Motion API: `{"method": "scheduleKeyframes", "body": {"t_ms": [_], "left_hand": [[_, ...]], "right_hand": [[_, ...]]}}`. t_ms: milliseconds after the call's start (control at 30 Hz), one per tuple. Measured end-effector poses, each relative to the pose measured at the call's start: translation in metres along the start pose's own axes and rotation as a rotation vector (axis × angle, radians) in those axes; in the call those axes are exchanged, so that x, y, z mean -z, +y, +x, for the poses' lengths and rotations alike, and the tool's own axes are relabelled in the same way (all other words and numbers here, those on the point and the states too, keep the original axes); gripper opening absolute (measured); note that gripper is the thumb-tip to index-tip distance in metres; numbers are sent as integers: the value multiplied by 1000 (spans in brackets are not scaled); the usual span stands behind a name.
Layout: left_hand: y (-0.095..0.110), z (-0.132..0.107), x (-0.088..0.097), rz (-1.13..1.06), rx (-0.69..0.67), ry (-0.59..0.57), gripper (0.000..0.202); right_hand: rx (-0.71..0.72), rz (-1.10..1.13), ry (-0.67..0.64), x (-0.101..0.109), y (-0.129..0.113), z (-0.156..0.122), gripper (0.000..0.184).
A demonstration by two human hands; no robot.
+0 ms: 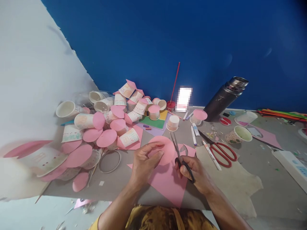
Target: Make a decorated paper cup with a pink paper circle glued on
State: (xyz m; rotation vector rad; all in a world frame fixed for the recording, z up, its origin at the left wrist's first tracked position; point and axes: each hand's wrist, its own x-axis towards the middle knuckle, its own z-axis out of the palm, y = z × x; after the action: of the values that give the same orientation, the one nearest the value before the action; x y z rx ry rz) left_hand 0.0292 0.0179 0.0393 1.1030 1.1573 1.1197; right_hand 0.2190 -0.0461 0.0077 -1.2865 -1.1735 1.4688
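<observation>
A pink paper circle (169,150) is pinched between the thumb and fingers of my left hand (147,156). My right hand (192,169) grips black-handled scissors (176,145), whose blades point away from me and stand slightly apart. The blades are beside the circle's right edge; whether they touch it I cannot tell. Under both hands lies a sheet of pink paper (170,188). A curled paper scrap (184,150) rests near the scissors. Just beyond the circle a paper cup (172,123) stands upside down.
Many paper cups with pink circles (106,138) are heaped at the left, near a tape ring (109,161). At the right are red-handled scissors (223,153), markers (211,155), a beige cloth-like sheet (230,185) and a power strip (291,166). A dark flask (220,100) leans by the blue wall.
</observation>
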Motion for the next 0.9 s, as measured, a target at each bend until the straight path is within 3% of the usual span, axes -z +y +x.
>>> {"method": "scheduleKeyframes", "body": {"t_ms": [300, 900], "left_hand": [[2, -3, 8, 35, 74, -30, 25], [5, -4, 7, -26, 70, -50, 23]], "right_hand": [[-37, 11, -41, -2, -3, -3, 63], [-44, -22, 5, -5, -3, -2, 52]]}}
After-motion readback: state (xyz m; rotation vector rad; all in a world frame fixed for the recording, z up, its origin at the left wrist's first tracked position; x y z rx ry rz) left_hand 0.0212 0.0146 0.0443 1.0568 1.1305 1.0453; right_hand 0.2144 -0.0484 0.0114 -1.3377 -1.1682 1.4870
